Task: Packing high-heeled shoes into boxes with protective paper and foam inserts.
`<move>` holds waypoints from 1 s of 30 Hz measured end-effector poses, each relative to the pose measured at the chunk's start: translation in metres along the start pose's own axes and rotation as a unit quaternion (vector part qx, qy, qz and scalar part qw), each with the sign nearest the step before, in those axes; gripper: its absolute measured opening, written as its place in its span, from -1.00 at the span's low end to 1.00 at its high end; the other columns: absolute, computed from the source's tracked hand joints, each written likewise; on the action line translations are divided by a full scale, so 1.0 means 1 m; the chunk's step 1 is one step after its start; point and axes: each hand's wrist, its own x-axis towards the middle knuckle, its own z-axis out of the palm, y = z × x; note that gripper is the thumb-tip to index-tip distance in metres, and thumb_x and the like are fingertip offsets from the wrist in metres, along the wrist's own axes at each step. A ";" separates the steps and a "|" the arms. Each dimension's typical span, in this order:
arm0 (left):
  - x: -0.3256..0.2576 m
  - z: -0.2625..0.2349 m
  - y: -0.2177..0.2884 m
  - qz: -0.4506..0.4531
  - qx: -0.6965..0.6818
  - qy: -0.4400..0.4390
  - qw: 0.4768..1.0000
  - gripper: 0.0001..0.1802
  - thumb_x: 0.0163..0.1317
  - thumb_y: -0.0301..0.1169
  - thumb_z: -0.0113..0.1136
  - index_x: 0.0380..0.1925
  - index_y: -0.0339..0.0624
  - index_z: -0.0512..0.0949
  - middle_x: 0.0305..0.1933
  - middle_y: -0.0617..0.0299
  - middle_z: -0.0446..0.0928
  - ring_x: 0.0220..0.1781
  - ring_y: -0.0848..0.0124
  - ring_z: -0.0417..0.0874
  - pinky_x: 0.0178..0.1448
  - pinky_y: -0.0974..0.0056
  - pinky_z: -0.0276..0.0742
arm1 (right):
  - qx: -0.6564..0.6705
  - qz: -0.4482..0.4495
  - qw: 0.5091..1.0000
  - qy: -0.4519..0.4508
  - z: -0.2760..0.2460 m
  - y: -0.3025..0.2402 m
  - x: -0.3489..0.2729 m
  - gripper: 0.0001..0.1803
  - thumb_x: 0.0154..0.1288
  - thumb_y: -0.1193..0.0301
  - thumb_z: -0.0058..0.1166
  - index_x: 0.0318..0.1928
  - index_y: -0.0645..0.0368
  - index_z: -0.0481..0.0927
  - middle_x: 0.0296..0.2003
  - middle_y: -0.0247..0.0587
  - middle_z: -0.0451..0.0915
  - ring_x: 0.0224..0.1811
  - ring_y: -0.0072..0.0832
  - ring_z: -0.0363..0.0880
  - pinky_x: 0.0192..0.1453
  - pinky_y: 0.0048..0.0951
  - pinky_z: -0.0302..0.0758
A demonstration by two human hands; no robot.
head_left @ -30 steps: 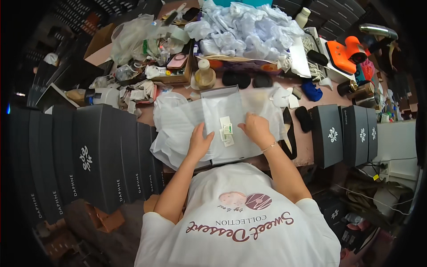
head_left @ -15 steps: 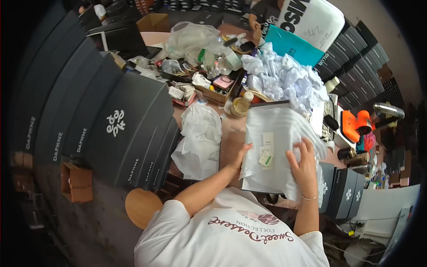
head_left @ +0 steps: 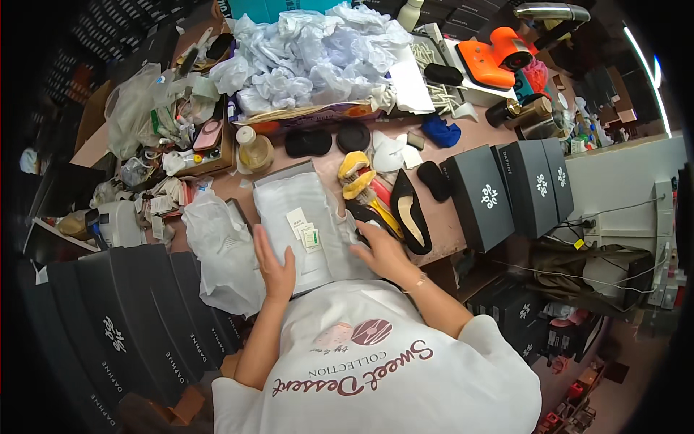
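A shoebox (head_left: 295, 171) lined with white tissue paper (head_left: 280, 202) lies before me on the table. Two small paper cards (head_left: 310, 237) rest on the tissue. Flat against the tissue at the box's left side is my left hand (head_left: 276, 269), its fingers stretched out. My right hand (head_left: 383, 252) is at the right edge of the tissue, thumb and fingers apart. Just beyond it lies a black pump (head_left: 412, 211) with a beige insole, beside yellow fuzzy pieces (head_left: 356, 175) and yellow and red items partly covered. More crumpled tissue paper (head_left: 220, 242) sits left of the box.
Stacked dark shoeboxes stand at the left (head_left: 137, 318) and right (head_left: 483, 195). A bottle (head_left: 254, 150) is behind the lined box. Farther back are a heap of crumpled white bags (head_left: 318, 61), an orange device (head_left: 495, 56) and a cluttered carton (head_left: 210, 165).
My view has swung right, bringing the black pump and yellow pieces into sight. My left hand has moved from the box's edge onto the tissue; my right hand is now at the tissue's right edge.
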 end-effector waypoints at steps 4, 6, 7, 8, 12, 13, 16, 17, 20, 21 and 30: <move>0.001 0.020 0.019 0.112 0.195 -0.274 0.935 -0.28 0.03 -0.47 0.22 0.25 -0.31 0.25 0.36 -0.15 0.16 0.40 -0.03 0.18 0.43 0.12 0.11 | -0.213 0.070 0.965 -0.135 -0.041 0.037 -0.028 -0.42 0.16 0.38 0.10 0.21 0.19 0.32 -0.12 0.23 0.52 -0.20 -0.02 0.60 -0.13 -0.17 0.55; -0.005 0.041 0.004 0.090 0.286 -0.314 0.901 -0.34 0.02 -0.46 0.23 0.19 -0.33 0.33 0.31 -0.16 0.24 0.37 -0.04 0.23 0.40 0.08 0.16 | -0.230 0.088 0.952 -0.183 -0.016 0.066 -0.041 -0.46 0.19 0.43 0.02 0.21 0.16 0.32 -0.21 0.18 0.55 -0.35 -0.01 0.63 -0.28 -0.12 0.57; 0.002 0.043 0.006 0.077 0.222 -0.296 0.926 -0.36 0.02 -0.45 0.24 0.16 -0.34 0.35 0.30 -0.16 0.26 0.35 -0.05 0.25 0.39 0.07 0.19 | -0.238 0.004 0.963 -0.124 -0.003 0.075 -0.047 -0.51 0.21 0.46 -0.05 0.19 0.12 0.33 -0.26 0.23 0.55 -0.46 0.00 0.62 -0.38 -0.10 0.56; 0.006 0.039 0.009 0.064 0.158 -0.280 0.945 -0.38 0.02 -0.44 0.25 0.14 -0.35 0.37 0.28 -0.16 0.28 0.34 -0.05 0.27 0.37 0.06 0.21 | -0.238 0.030 0.962 -0.130 0.000 0.077 -0.040 -0.51 0.20 0.46 -0.05 0.19 0.11 0.35 -0.28 0.22 0.56 -0.41 0.00 0.63 -0.32 -0.10 0.56; 0.025 0.011 0.030 -0.051 -0.122 -0.224 0.966 -0.47 0.17 -0.36 0.24 0.11 -0.38 0.41 0.24 -0.11 0.33 0.31 0.07 0.34 0.35 0.11 0.26 | -0.096 0.102 0.977 -0.160 -0.023 0.075 -0.026 -0.64 0.19 0.51 -0.08 0.03 0.24 0.46 -0.26 0.25 0.60 -0.21 0.04 0.61 -0.11 -0.10 0.50; 0.027 0.007 0.032 -0.107 -0.196 -0.224 0.949 -0.49 0.20 -0.35 0.23 0.10 -0.39 0.41 0.23 -0.11 0.35 0.32 0.10 0.34 0.35 0.13 0.26 | -0.076 0.072 0.987 -0.121 -0.037 0.062 -0.029 -0.63 0.15 0.53 -0.07 0.01 0.27 0.48 -0.29 0.24 0.60 -0.19 0.06 0.60 -0.08 -0.08 0.49; 0.018 0.009 0.063 -0.284 -0.477 -0.205 0.806 -0.46 0.31 -0.13 0.12 0.13 -0.32 0.40 0.14 0.03 0.46 0.22 0.21 0.45 0.32 0.15 0.30 | 0.027 0.022 0.991 -0.128 -0.070 -0.009 -0.028 -0.61 0.15 0.53 -0.09 0.03 0.27 0.46 -0.24 0.28 0.58 -0.13 0.08 0.57 -0.03 -0.10 0.48; 0.016 0.011 0.075 -0.345 -0.571 -0.196 0.719 -0.45 0.32 -0.08 0.09 0.12 -0.30 0.40 0.12 0.06 0.48 0.20 0.22 0.47 0.31 0.16 0.32 | 0.065 0.002 0.987 -0.148 -0.064 -0.035 -0.022 -0.60 0.15 0.53 -0.09 0.05 0.26 0.45 -0.21 0.30 0.57 -0.11 0.09 0.56 -0.01 -0.11 0.48; 0.013 0.015 0.069 -0.400 -0.686 -0.192 0.577 -0.51 0.31 0.02 0.05 -0.01 -0.15 0.46 -0.04 0.12 0.54 0.02 0.19 0.56 0.18 0.10 0.44 | -0.030 -0.033 0.993 -0.108 -0.019 -0.083 -0.015 -0.64 0.17 0.46 -0.04 0.01 0.21 0.45 -0.23 0.20 0.58 -0.16 -0.02 0.61 -0.18 -0.12 0.53; 0.010 0.010 0.059 -0.422 -0.681 -0.148 0.580 -0.50 0.30 0.03 0.05 -0.02 -0.15 0.46 -0.08 0.13 0.55 0.00 0.18 0.58 0.17 0.09 0.45 | -0.113 -0.038 0.991 -0.057 -0.008 -0.099 -0.009 -0.66 0.18 0.44 -0.02 -0.01 0.19 0.45 -0.24 0.15 0.59 -0.19 -0.07 0.62 -0.25 -0.13 0.55; 0.000 -0.009 0.050 -0.433 -0.592 -0.050 0.678 -0.44 0.29 0.08 0.03 0.06 -0.13 0.42 0.09 0.17 0.47 0.16 0.28 0.45 0.26 0.15 0.33 | 0.019 -0.101 0.993 -0.064 0.054 -0.064 0.044 -0.64 0.12 0.28 0.13 -0.11 0.22 0.53 -0.41 0.01 0.62 -0.39 -0.01 0.61 -0.30 -0.15 0.54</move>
